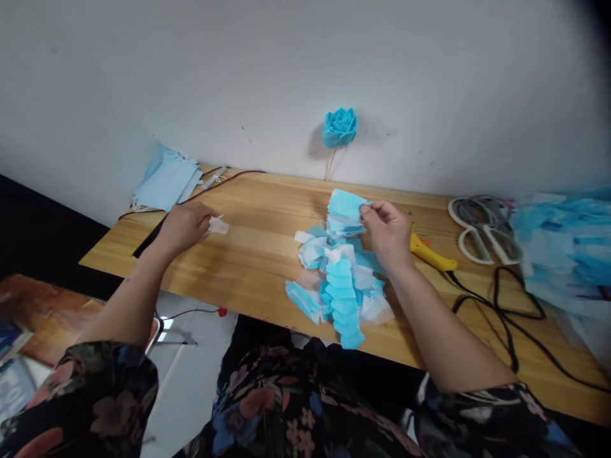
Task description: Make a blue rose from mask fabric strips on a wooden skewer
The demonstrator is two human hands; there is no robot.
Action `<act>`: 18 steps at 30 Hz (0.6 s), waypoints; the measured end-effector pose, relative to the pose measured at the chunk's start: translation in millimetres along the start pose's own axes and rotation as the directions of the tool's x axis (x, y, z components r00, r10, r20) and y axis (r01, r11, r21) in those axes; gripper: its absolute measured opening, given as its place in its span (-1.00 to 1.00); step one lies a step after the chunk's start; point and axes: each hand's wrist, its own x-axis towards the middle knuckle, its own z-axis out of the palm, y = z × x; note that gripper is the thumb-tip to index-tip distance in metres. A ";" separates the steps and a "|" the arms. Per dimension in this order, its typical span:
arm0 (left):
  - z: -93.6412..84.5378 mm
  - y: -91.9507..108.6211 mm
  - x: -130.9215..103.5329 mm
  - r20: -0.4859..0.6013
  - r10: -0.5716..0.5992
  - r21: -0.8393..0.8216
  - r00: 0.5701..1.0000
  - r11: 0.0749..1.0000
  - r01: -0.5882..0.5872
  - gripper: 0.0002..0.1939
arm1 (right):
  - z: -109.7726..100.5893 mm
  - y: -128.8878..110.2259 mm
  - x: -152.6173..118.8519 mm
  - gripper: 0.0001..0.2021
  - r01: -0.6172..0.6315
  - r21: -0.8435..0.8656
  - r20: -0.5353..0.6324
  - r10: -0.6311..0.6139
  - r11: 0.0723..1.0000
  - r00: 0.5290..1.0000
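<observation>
On the left part of the wooden table, my left hand [187, 226] is closed, its fingertips pinching a small white scrap [218, 225] just above the wood. My right hand [387, 232] pinches the right edge of a layered stack of light blue and white pieces [344, 207]. Below that stack lies a loose pile of blue and white pieces [341, 286], some overlapping in a column toward the table's front edge. A blue rose-like flower [340, 127] on a thin stick leans upright against the wall.
Folded blue masks [169, 177] lie at the back left. Right of my right hand are a yellow-handled tool [432, 253] with a black cable [491, 306], white-handled scissors [491, 245] and a bag of blue pieces [568, 245]. The wooden table's [252, 254] front edge is near my body.
</observation>
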 end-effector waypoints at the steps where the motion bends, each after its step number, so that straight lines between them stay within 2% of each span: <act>1: -1.8 0.0 0.5 -0.001 -0.009 -0.021 1.000 1.000 0.009 -0.61 | -0.9 1.5 1.0 -0.85 0.006 0.006 -0.007 -0.006 1.000 1.000; 6: -3.1 -0.4 5.8 -0.073 -0.063 -0.134 0.995 0.990 0.052 -0.65 | -3.6 4.9 4.0 -0.84 0.023 0.024 -0.031 -0.022 0.999 0.999; 9: 2.6 -2.0 8.5 -0.129 -0.062 -0.146 0.990 0.988 0.043 -0.76 | -3.9 4.1 4.7 -0.82 0.019 0.011 -0.033 -0.019 1.000 0.999; 11: 5.2 -2.1 9.1 -0.176 -0.044 -0.143 0.983 0.990 0.019 -0.85 | -3.9 3.7 5.3 -0.79 0.013 0.003 -0.029 -0.012 1.000 1.000; 15: 3.4 -3.9 7.6 -0.289 0.028 -0.154 0.957 0.985 -0.075 -0.82 | -4.0 4.0 6.4 -0.79 0.000 0.012 -0.027 0.000 1.000 1.000; 18: -2.5 -3.7 6.8 -0.304 -0.041 -0.126 0.952 0.992 0.002 -0.84 | -3.8 3.7 6.2 -0.79 -0.005 0.020 -0.030 0.005 1.000 1.000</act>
